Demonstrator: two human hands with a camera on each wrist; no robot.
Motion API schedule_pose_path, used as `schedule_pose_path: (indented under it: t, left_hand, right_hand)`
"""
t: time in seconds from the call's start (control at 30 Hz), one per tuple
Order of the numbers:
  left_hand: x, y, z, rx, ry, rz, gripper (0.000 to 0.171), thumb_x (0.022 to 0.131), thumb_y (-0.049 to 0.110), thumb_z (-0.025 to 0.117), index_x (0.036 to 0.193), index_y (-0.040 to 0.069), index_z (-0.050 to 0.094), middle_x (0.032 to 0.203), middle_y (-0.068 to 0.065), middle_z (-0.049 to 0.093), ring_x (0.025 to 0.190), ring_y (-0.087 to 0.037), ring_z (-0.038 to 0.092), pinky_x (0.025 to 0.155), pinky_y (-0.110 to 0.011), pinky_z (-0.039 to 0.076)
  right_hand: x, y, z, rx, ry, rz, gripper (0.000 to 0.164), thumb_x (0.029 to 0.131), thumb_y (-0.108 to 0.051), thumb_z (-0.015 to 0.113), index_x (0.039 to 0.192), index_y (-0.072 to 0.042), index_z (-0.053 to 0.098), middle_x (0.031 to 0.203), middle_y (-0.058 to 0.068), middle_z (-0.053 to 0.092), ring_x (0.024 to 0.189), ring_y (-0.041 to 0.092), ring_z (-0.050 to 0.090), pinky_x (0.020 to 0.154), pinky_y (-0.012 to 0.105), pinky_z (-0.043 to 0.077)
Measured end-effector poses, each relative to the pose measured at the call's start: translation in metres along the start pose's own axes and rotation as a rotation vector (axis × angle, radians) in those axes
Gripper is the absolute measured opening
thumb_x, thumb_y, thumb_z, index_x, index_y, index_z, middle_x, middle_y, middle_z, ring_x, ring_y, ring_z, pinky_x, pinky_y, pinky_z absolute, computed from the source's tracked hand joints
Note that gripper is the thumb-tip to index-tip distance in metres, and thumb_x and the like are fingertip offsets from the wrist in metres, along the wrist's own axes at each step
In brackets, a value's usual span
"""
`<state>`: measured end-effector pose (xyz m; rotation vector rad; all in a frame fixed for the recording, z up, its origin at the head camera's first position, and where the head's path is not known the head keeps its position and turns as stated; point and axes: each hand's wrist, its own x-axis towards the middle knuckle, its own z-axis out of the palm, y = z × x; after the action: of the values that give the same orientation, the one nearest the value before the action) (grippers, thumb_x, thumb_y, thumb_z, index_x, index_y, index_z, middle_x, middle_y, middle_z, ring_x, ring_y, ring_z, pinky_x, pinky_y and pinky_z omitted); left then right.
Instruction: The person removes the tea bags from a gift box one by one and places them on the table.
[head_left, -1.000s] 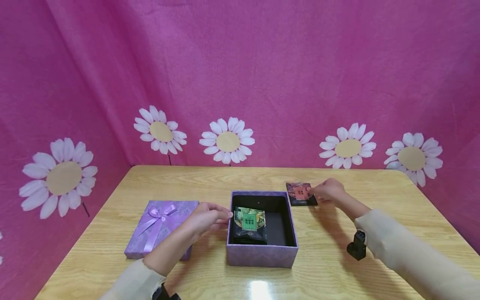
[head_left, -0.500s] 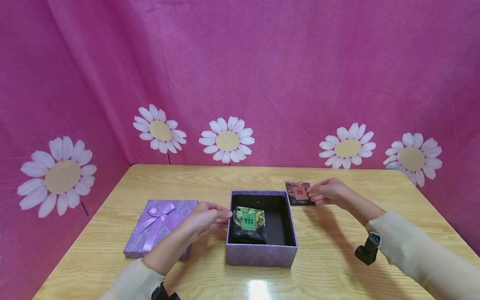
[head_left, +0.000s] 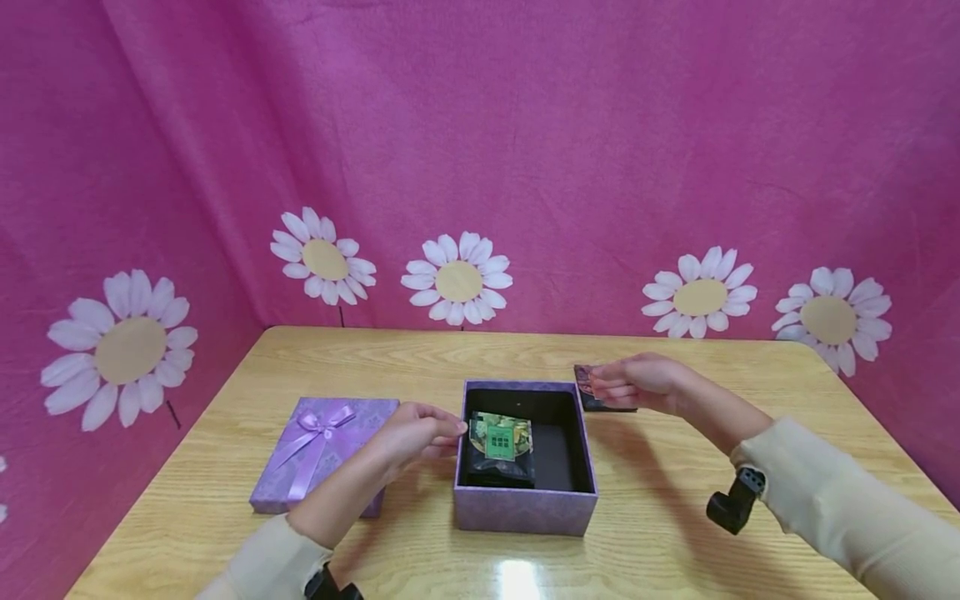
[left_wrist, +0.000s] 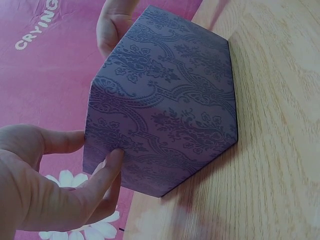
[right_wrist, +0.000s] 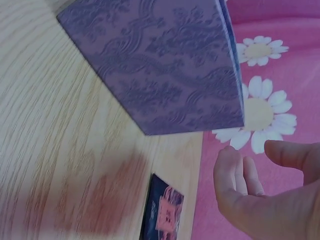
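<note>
A purple patterned gift box [head_left: 525, 512] stands uncovered on the table. My left hand [head_left: 412, 435] holds its left wall, thumb at the rim and fingers against the outside, as the left wrist view [left_wrist: 55, 185] shows. Inside the box, on the left, lies a black sachet with a green label [head_left: 500, 443]. My right hand [head_left: 641, 383] hovers over a black sachet with a red label [head_left: 589, 403] behind the box's right side, partly hiding it. Between its loosely bent fingers there is nothing; the right wrist view shows this sachet [right_wrist: 165, 215] on the table, apart from the hand.
The purple box lid [head_left: 345, 417] with a ribbon bow lies on the table left of the box, partly behind my left forearm. A pink curtain [head_left: 525, 167] with white flowers hangs beyond the back edge of the wooden table [head_left: 420, 354].
My right hand has come off the red-labelled sachet and shifted left above it, covering more of it. The left hand stays at the box.
</note>
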<state>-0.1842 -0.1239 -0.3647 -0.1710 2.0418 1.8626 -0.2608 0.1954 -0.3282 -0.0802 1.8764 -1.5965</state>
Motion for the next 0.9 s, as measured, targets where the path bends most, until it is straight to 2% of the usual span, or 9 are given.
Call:
schedule_pose_path:
  t: [0.13, 0.23, 0.43, 0.63, 0.9]
  left_hand:
    - [-0.002, 0.004, 0.002, 0.003, 0.025, 0.007, 0.024, 0.087, 0.002, 0.062, 0.105, -0.014, 0.06, 0.103, -0.026, 0.069, 0.081, -0.014, 0.068, 0.082, -0.03, 0.061]
    - [-0.002, 0.005, 0.003, 0.014, 0.039, -0.001, 0.023, 0.087, 0.002, 0.063, 0.105, -0.013, 0.061, 0.104, -0.026, 0.069, 0.081, -0.014, 0.068, 0.082, -0.03, 0.061]
    - [-0.004, 0.003, 0.002, 0.017, 0.024, 0.004, 0.024, 0.087, 0.002, 0.062, 0.106, -0.014, 0.06, 0.104, -0.026, 0.069, 0.082, -0.015, 0.069, 0.083, -0.032, 0.06]
    - [-0.003, 0.004, 0.002, -0.001, 0.016, 0.006, 0.024, 0.088, 0.001, 0.061, 0.106, -0.015, 0.059, 0.104, -0.027, 0.068, 0.082, -0.015, 0.069, 0.082, -0.03, 0.061]
    - [-0.002, 0.003, 0.002, -0.007, 0.021, -0.006, 0.023, 0.087, 0.001, 0.061, 0.105, -0.014, 0.06, 0.104, -0.027, 0.069, 0.081, -0.015, 0.068, 0.082, -0.03, 0.061]
  right_hand:
    - [-0.002, -0.006, 0.005, -0.014, -0.017, -0.008, 0.026, 0.099, -0.012, 0.046, 0.119, 0.003, 0.054, 0.081, -0.01, 0.071, 0.081, 0.0, 0.067, 0.09, 0.024, 0.057]
    - [-0.003, -0.01, 0.009, 0.006, -0.03, -0.016, 0.036, 0.1, -0.011, 0.045, 0.13, 0.009, 0.046, 0.084, -0.008, 0.072, 0.083, 0.002, 0.068, 0.087, 0.023, 0.058]
    - [-0.005, -0.019, 0.019, 0.007, -0.046, -0.017, 0.041, 0.1, -0.011, 0.046, 0.133, 0.011, 0.042, 0.087, -0.007, 0.071, 0.084, 0.002, 0.067, 0.089, 0.023, 0.058]
    - [-0.004, -0.027, 0.029, 0.012, -0.042, 0.0, 0.029, 0.099, -0.01, 0.047, 0.122, 0.006, 0.05, 0.084, -0.006, 0.071, 0.081, 0.002, 0.067, 0.085, 0.022, 0.058]
    - [-0.001, -0.033, 0.045, -0.075, -0.037, 0.02, 0.046, 0.099, -0.011, 0.045, 0.136, 0.014, 0.038, 0.089, -0.005, 0.068, 0.085, 0.004, 0.065, 0.087, 0.022, 0.058]
